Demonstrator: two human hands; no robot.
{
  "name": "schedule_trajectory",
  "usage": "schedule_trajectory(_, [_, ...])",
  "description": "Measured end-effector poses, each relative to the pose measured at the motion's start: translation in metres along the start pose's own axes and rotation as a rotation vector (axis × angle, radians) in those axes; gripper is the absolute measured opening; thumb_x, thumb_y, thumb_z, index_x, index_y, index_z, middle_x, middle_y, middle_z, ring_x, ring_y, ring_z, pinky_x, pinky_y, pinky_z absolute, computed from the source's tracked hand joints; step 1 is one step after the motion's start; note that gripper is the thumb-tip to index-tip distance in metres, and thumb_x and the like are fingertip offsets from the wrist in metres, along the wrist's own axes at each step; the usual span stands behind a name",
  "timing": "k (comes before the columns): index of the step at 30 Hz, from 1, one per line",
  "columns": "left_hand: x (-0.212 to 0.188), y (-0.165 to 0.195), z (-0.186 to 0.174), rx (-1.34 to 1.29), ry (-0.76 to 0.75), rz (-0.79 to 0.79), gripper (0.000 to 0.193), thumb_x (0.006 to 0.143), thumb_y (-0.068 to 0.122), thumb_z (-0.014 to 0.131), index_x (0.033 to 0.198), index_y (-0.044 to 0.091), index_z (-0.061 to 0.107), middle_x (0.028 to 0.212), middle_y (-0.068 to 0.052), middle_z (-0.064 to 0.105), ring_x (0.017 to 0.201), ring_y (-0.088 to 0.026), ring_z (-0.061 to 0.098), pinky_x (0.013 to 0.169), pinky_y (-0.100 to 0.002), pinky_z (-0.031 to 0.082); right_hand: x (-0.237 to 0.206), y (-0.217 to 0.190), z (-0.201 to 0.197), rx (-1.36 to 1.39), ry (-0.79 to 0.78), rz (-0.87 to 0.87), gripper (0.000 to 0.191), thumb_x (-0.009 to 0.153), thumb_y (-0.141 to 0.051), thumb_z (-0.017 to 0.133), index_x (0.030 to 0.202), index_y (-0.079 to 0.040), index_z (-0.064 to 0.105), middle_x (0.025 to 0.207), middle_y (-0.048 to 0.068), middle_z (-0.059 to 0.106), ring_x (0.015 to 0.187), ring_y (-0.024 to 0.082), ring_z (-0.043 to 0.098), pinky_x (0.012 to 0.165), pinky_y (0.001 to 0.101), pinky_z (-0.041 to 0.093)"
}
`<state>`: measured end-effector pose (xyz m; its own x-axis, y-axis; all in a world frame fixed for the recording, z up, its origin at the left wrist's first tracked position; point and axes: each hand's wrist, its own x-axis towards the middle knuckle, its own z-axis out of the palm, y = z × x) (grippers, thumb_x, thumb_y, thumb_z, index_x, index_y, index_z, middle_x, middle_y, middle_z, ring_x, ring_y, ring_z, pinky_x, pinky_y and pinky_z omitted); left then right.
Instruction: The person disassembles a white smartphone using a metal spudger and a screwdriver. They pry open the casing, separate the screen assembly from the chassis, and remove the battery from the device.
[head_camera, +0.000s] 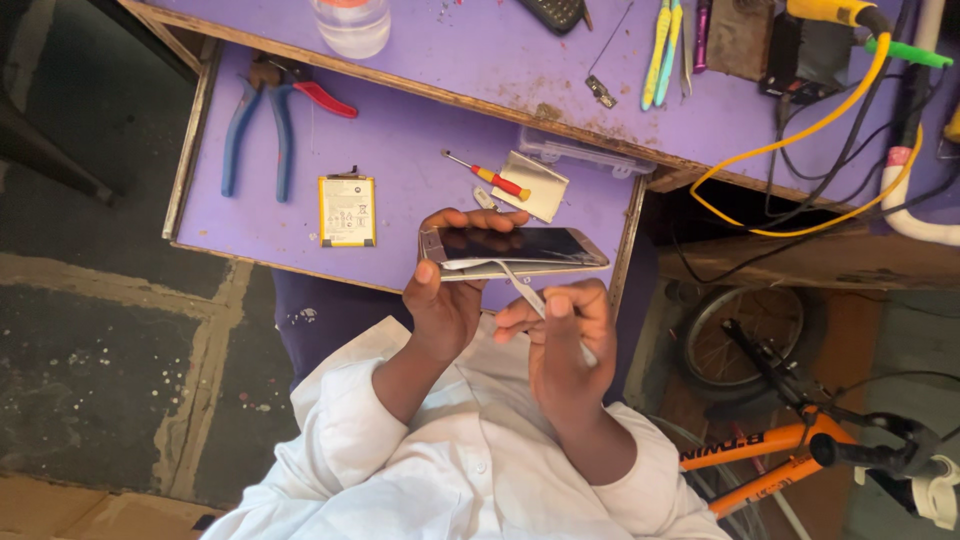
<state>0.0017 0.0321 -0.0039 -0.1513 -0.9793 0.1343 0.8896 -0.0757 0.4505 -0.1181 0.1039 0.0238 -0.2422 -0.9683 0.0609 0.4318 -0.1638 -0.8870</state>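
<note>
At the middle of the frame a phone (515, 251) was gripped edge-on by the left hand (445, 300), fingers wrapped over its top. The right hand (565, 335) pinched a thin white tool (520, 285) against its lower seam. A battery (347, 211) and blue pliers (262, 125) lay on the purple tabletop (420, 190) at upper left.

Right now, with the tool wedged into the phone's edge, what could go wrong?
1. The thin white pry tool in the right hand sits in the seam of the dark-screened gold-framed smartphone; too much leverage could crack the lifted panel.
2. The left hand holds the phone in the air, unsupported; a slip might drop it or drive the tool toward the fingers.
3. The loose flat yellow-edged battery lies near the blue-handled pliers; metal contact may damage it.
</note>
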Motion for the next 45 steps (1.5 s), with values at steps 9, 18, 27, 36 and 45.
schedule_trajectory(9, [-0.002,0.006,0.005,0.184,-0.033,0.091,0.07,0.094,0.059,0.073,0.133,0.011,0.041,0.136,-0.021,0.054,0.145,-0.039,0.047,0.123,-0.053,0.042,-0.007,0.014,-0.011,-0.14,-0.129,-0.188,0.018,0.112,-0.016,0.052,0.118,-0.001,0.044,0.094,0.023,0.071,0.082,0.027,0.072,0.077,0.0421,0.063])
schedule_trajectory(18, [0.0,0.006,-0.007,0.557,-0.025,0.316,0.076,0.096,0.06,0.074,0.136,0.008,0.037,0.138,-0.02,0.053,0.14,-0.03,0.049,0.126,-0.044,0.037,-0.001,0.021,-0.03,-0.321,-0.315,-0.275,0.017,0.114,-0.018,0.049,0.118,-0.003,0.043,0.094,0.027,0.07,0.084,0.027,0.069,0.082,0.0417,0.062])
schedule_trajectory(27, [-0.005,0.012,-0.009,0.911,0.024,0.394,0.071,0.098,0.05,0.075,0.139,0.007,0.035,0.14,-0.017,0.052,0.138,-0.028,0.052,0.121,-0.038,0.042,-0.004,0.02,-0.034,-0.059,-0.247,-0.152,0.027,0.114,-0.028,0.054,0.12,-0.004,0.044,0.092,0.024,0.069,0.081,0.028,0.069,0.072,0.0391,0.06])
schedule_trajectory(36, [-0.005,0.017,0.001,1.204,0.113,0.396,0.075,0.092,0.038,0.086,0.136,0.005,0.036,0.145,-0.016,0.052,0.118,-0.022,0.066,0.101,-0.035,0.057,-0.002,-0.013,0.0,-0.57,-0.326,-0.27,0.023,0.104,-0.002,0.063,0.12,0.004,0.048,0.102,0.023,0.072,0.097,0.024,0.076,0.087,0.0359,0.064])
schedule_trajectory(45, [-0.006,0.024,0.002,1.436,0.166,0.397,0.085,0.08,0.04,0.09,0.139,0.001,0.042,0.139,-0.015,0.055,0.122,-0.032,0.061,0.102,-0.04,0.055,0.003,-0.026,0.029,-0.736,-0.244,-0.11,0.016,0.102,0.003,0.063,0.115,0.006,0.055,0.101,0.016,0.074,0.088,0.015,0.075,0.074,0.0269,0.063])
